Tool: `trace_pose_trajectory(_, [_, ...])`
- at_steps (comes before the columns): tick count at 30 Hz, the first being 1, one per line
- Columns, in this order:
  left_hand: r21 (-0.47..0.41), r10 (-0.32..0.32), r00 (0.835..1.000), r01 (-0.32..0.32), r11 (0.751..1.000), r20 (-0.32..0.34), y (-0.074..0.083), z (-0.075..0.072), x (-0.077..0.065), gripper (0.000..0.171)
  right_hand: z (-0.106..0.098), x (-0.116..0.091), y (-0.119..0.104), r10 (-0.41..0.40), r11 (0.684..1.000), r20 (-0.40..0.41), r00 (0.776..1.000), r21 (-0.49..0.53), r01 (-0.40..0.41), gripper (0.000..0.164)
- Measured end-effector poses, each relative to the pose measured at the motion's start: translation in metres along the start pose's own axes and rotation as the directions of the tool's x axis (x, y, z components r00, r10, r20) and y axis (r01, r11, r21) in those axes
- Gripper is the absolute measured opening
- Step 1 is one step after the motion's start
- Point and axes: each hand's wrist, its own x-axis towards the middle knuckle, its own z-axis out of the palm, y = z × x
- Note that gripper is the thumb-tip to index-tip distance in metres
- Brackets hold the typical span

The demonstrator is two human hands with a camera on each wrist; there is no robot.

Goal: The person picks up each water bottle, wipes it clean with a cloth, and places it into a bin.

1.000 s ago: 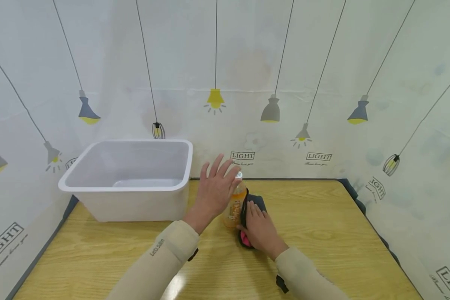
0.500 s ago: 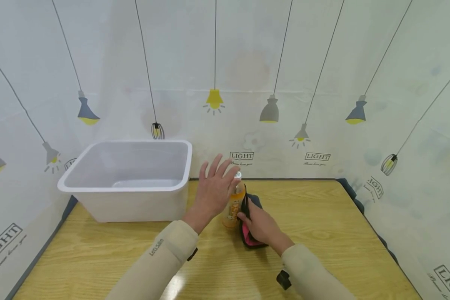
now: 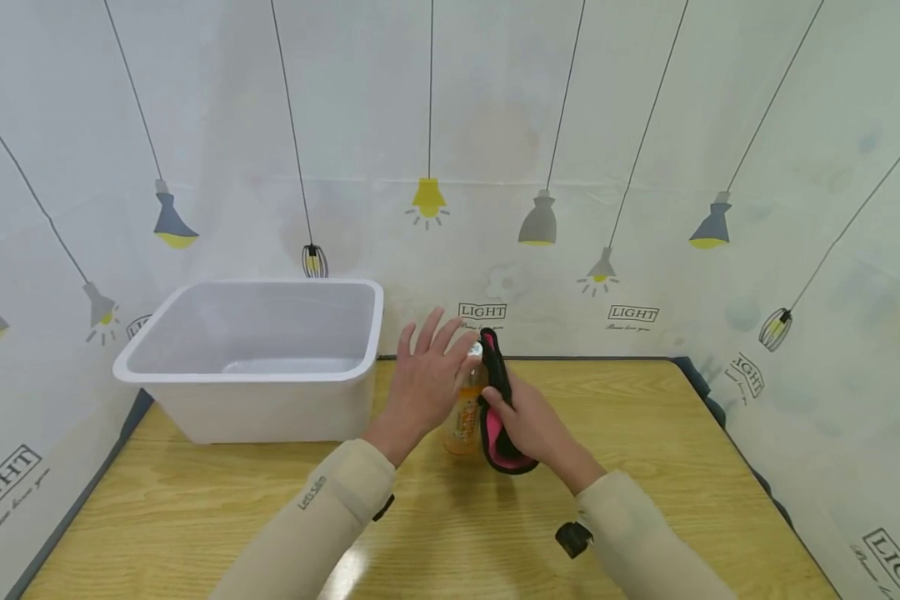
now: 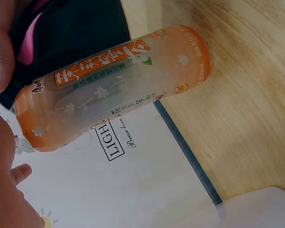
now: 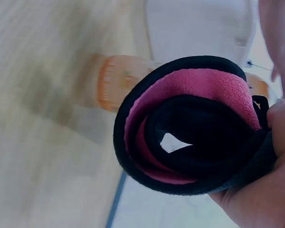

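Wears long, pale cream sleeves on both arms: a left sleeve and a right sleeve, alike in shade and fairly plain. Stops in cuffs at the wrists, leaving the left hand and the right hand bare. Bears small dark lettering along the left forearm, reading roughly "Let's Slim". Shows a compact, blocky black wrist device beside the right cuff, and just a narrow dark piece by the left cuff.
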Motion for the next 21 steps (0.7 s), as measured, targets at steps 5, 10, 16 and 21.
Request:
trace_pose_trajectory(5, [-0.001,0.005,1.0,-0.005,1.0,-0.001,0.0,0.0,-0.001,0.038,-0.009,0.007,-0.012,-0.08,0.997,0.012,0.997,-0.006,0.081,0.054])
trace_pose_trajectory(10, [-0.011,0.005,1.0,-0.006,1.0,-0.028,0.001,0.0,-0.001,0.037,-0.011,0.011,-0.019,-0.13,0.99,0.02,0.991,-0.046,0.131,0.064])
trace_pose_trajectory(16, [-0.015,-0.007,1.0,0.007,1.0,-0.018,0.001,0.002,0.0,0.038,-0.004,0.013,-0.018,-0.149,0.968,-0.016,0.989,-0.208,0.143,0.071])
trace_pose_trajectory(21, [-0.029,-0.024,1.0,0.024,0.999,0.008,0.0,0.002,0.0,0.04,0.003,0.012,-0.014,-0.181,0.913,-0.077,0.981,-0.385,0.138,0.074])
